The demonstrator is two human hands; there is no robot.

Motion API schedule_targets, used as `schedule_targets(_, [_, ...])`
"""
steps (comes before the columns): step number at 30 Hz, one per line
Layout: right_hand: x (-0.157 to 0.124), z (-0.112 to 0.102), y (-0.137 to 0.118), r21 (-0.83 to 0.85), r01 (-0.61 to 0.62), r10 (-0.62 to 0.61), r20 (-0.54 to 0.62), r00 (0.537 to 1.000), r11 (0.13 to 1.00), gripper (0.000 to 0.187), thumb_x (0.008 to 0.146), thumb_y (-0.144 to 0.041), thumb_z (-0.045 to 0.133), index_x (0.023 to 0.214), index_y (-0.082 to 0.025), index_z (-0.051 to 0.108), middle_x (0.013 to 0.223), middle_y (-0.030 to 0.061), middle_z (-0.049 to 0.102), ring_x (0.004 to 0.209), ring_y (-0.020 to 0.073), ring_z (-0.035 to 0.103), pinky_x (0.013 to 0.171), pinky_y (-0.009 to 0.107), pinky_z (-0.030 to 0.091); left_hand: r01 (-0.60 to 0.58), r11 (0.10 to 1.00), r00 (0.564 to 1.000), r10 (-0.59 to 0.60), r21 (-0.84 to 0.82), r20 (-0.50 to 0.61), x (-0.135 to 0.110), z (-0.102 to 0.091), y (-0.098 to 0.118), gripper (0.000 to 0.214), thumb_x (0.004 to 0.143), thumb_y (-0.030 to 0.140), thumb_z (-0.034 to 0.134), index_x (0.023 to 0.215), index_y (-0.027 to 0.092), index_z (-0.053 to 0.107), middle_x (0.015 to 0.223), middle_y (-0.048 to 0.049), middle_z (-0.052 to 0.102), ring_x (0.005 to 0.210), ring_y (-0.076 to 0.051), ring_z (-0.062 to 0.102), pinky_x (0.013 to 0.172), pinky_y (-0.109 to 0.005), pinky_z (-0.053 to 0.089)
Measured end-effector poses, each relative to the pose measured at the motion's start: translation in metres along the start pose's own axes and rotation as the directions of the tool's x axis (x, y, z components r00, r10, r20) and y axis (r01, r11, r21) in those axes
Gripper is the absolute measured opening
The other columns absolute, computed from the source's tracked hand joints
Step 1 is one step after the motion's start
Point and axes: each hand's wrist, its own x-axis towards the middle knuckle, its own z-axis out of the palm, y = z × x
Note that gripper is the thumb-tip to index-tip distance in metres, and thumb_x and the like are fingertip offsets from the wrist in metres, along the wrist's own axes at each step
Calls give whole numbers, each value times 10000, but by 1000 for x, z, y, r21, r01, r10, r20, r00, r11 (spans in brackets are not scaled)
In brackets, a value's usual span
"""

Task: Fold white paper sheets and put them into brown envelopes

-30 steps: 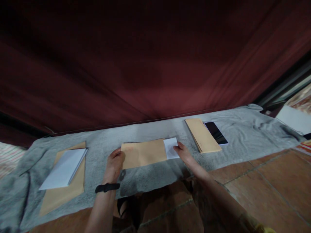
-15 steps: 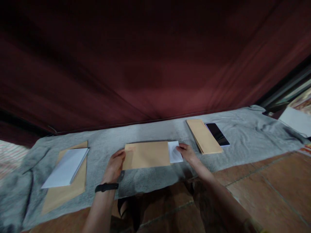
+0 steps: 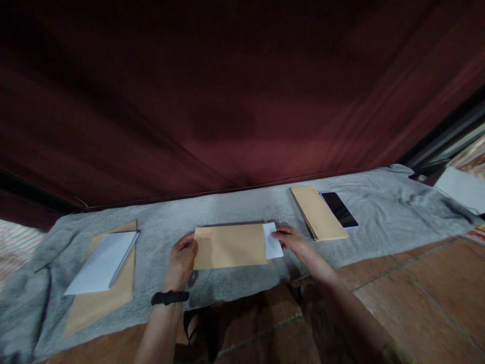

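A brown paper envelope [image 3: 231,246] with faint red print at its upper left is held level over the grey cloth. My left hand [image 3: 183,257], a black band on its wrist, is closed on the envelope's left end. From the right end a folded white sheet of paper [image 3: 272,241] sticks out partway; the rest of it is hidden inside. My right hand [image 3: 291,238] pinches this sheet at its outer edge.
Grey cloth [image 3: 242,205] covers the surface before a dark red curtain [image 3: 242,116]. At left, white papers [image 3: 102,263] lie on a brown envelope [image 3: 91,313]. At right lie a stack of brown envelopes [image 3: 320,215] and a phone [image 3: 339,210]. Tiled floor [image 3: 428,288] shows in front.
The white sheet sits slightly further into the envelope, with my right hand moved a little left. The envelope and my left hand have dropped slightly towards me.
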Motion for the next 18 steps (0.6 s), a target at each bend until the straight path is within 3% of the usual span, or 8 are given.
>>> schedule_targets(6, [2,-6,-3,29,39,-38,-14,999,999,219,660,-394,720,667,-190,639,503,-33,536,435,107,456,414,226,340,-10,999,997,12,33,-74,8,-3,-6,329,636,297,628,942,185,674,607,30,627,528,-136,574,493,-231,437])
schedule_targets(14, [5,8,5,55,88,-88,-16,996,995,227,688,-403,718,651,-197,630,520,-30,550,450,110,479,434,233,376,-63,994,989,74,89,-126,10,2,-11,390,616,272,562,982,198,674,576,55,565,483,-110,483,445,-206,364])
schedule_targets(18, [7,13,7,67,111,-111,-4,994,992,229,663,-396,744,736,-190,676,571,-28,588,484,112,503,451,229,399,-78,992,991,88,99,-103,9,5,-10,407,642,292,552,1023,206,668,590,54,564,487,-118,499,461,-218,391])
